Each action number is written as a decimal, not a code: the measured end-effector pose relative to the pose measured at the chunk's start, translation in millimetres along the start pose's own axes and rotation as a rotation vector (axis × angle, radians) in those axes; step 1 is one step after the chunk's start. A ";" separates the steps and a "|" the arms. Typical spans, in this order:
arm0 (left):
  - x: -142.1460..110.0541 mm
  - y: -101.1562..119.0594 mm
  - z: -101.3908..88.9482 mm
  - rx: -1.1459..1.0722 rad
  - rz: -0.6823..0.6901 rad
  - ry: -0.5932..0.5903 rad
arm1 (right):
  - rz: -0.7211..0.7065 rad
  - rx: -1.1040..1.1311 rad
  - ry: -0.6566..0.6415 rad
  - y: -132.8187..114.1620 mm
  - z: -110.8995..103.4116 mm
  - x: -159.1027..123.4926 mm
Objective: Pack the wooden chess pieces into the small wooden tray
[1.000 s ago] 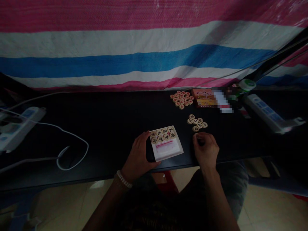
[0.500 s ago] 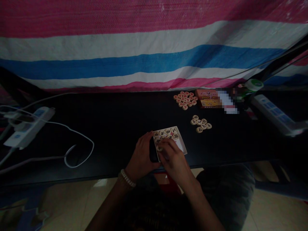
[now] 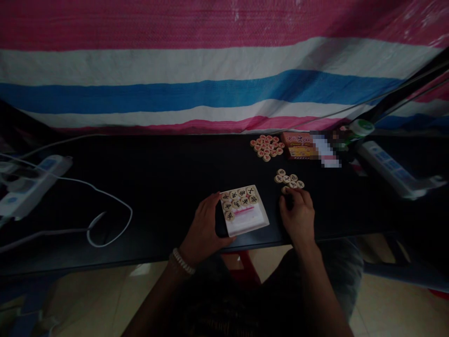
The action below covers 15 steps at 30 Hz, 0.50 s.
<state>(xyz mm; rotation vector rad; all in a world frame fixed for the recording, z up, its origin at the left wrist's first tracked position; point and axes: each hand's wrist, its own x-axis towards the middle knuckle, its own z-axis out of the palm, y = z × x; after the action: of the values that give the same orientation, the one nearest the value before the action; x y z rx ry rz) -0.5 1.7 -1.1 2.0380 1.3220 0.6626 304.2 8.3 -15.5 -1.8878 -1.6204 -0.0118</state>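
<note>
A small white box (image 3: 249, 223) lies on the black table (image 3: 157, 187) near its front edge, with several round wooden chess pieces with black marks (image 3: 238, 199) packed in its far half. My left hand (image 3: 205, 224) grips the box's left side. My right hand (image 3: 298, 213) rests to the right of the box, its fingers curled and pinched on the nearest piece of a small loose cluster of black-marked pieces (image 3: 289, 180). A second cluster with red marks (image 3: 266, 146) lies farther back.
An orange and red card box (image 3: 298, 145) sits behind the clusters, beside a green-capped bottle (image 3: 361, 126). Power strips lie at the far left (image 3: 31, 180) and far right (image 3: 389, 168). A white cable (image 3: 105, 220) loops on the left. A striped tarp hangs behind.
My right hand set a piece into the white box half a second ago, then moved back right to the loose cluster. One more piece lies in the box. My left hand stayed put.
</note>
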 end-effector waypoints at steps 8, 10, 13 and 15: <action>0.3 -1.5 -0.1 -0.009 0.009 -0.001 | 0.005 0.205 0.030 -36.2 -10.0 -18.4; 0.4 -1.5 0.0 -0.009 0.016 0.005 | -0.025 0.279 -0.008 -54.8 -16.3 -24.4; 0.1 -2.1 0.7 0.002 0.034 0.017 | -0.129 0.415 -0.230 -81.5 -16.6 -32.0; -0.4 -2.6 1.3 0.007 0.041 0.024 | -0.167 0.472 -0.348 -93.8 -10.9 -34.0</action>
<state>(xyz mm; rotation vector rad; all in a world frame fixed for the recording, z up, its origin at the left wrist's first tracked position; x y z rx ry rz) -1.3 1.9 -3.9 2.0742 1.3011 0.7039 216.9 -23.7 22.1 -1.4415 -1.8073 0.6062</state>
